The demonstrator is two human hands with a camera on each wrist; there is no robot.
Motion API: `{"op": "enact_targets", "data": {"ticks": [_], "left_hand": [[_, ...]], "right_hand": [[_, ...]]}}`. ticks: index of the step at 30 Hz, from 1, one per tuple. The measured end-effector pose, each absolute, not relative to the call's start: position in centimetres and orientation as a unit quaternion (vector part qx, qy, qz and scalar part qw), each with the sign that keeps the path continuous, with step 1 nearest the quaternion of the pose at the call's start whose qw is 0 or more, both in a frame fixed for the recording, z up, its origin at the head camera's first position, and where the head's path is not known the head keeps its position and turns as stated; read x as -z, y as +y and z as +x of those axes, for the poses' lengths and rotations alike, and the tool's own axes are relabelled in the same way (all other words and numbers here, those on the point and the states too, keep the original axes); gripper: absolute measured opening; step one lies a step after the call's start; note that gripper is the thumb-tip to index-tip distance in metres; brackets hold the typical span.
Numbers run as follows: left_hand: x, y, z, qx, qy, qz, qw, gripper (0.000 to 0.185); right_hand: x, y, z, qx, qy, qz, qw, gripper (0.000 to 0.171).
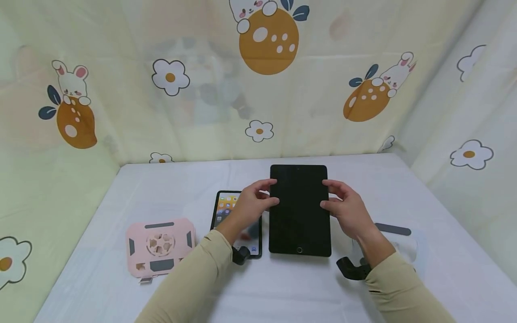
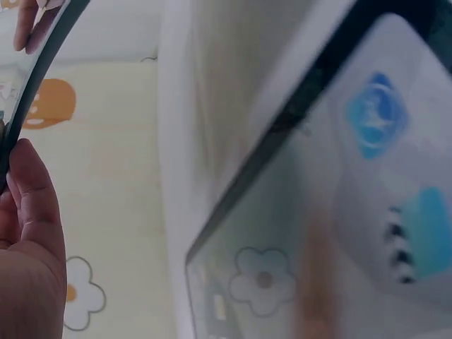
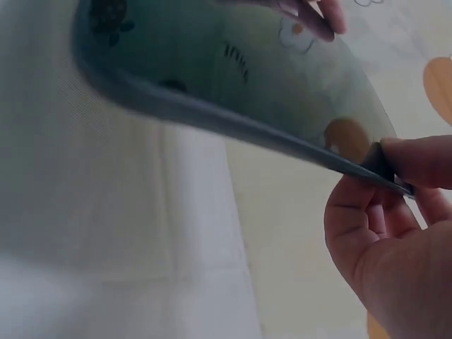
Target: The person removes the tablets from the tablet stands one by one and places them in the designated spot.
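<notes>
You hold the dark tablet (image 1: 299, 210) by its two long edges, above the white table (image 1: 404, 179). Your left hand (image 1: 251, 206) pinches the left edge and your right hand (image 1: 346, 208) pinches the right edge. A second tablet (image 1: 226, 206) with a lit screen lies just beside it, under your left hand.

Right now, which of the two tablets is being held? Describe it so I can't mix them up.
On the white table, look at the middle, just past the two beige sleeves. The held tablet sits between the left hand and the right hand, each pinching one long edge. Its screen is dark and blank, while the other tablet, lying flat on its left, shows a lit screen with app icons.
</notes>
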State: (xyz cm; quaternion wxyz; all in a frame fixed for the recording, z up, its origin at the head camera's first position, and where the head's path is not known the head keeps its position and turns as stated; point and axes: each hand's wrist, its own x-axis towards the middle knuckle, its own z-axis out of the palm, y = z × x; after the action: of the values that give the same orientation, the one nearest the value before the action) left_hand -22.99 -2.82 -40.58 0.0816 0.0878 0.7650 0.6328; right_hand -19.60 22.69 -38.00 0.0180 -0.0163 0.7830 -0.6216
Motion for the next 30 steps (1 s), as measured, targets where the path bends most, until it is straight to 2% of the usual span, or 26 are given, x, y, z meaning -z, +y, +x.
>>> {"op": "enact_targets", "data": {"ticks": [17,30], "left_hand": [[42.9,-3.7,-23.0,-0.615,0.780,0.074,0.089,0.046],[43.2,-4.1,-22.7,-0.594,0.791,0.045,0.137,0.054]], "right_hand": [[40.3,21.1,-20.0,0.645,0.762,0.027,0.039,0.059],[41.0,20.9,-19.8,0.601,0.797,0.018,0.052,0.061]]}}
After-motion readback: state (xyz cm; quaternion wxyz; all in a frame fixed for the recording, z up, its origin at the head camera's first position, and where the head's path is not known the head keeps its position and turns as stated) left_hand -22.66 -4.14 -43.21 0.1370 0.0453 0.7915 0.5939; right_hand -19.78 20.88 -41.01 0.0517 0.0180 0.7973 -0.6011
